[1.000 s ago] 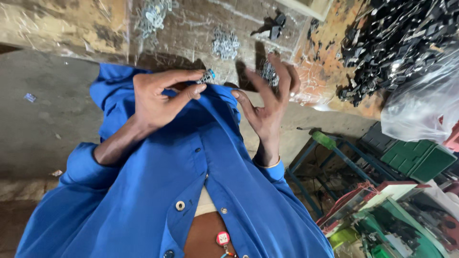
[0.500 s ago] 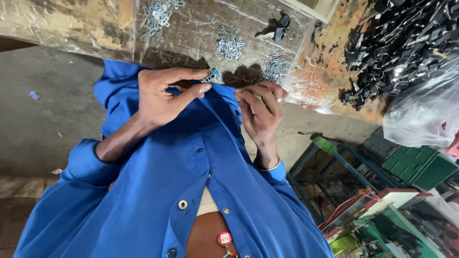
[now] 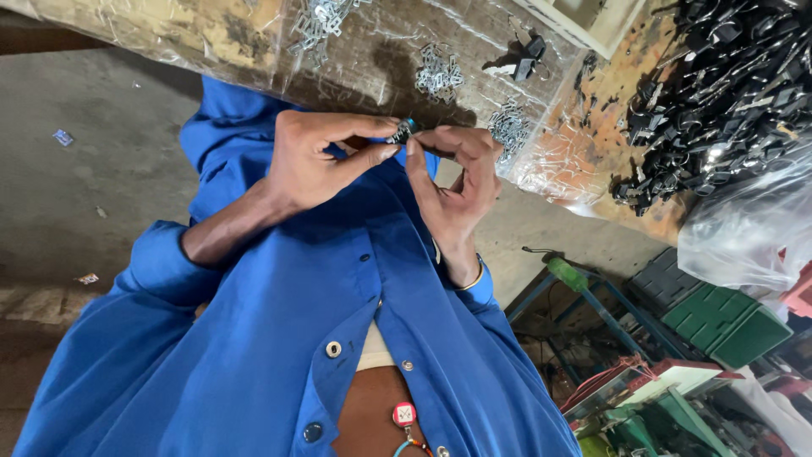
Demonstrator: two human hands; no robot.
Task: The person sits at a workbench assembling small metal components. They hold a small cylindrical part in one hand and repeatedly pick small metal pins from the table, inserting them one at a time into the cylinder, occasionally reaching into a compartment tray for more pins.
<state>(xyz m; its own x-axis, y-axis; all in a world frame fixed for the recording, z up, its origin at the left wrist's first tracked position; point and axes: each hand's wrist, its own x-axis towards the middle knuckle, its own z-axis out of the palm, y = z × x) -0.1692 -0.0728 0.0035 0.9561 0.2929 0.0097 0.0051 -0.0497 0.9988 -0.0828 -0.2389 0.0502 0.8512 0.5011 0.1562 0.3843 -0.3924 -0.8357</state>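
My left hand (image 3: 313,165) pinches a small dark part with a metal clip (image 3: 403,131) between thumb and fingers, just in front of my blue shirt (image 3: 279,338). My right hand (image 3: 457,186) meets it from the right, its fingertips touching the same small part. Both hands hover below the edge of the worktable (image 3: 211,34), which is covered in clear plastic. Most of the part is hidden by my fingers.
Small heaps of silver metal clips (image 3: 438,74) lie on the table, with another heap (image 3: 510,127) near its edge. A large pile of black parts (image 3: 727,93) lies at the far right beside a clear plastic bag (image 3: 753,228). Green crates (image 3: 727,317) stand on the floor below.
My right hand has left the clip heap on the table and come over to my left hand. Both hands now meet at the small part.
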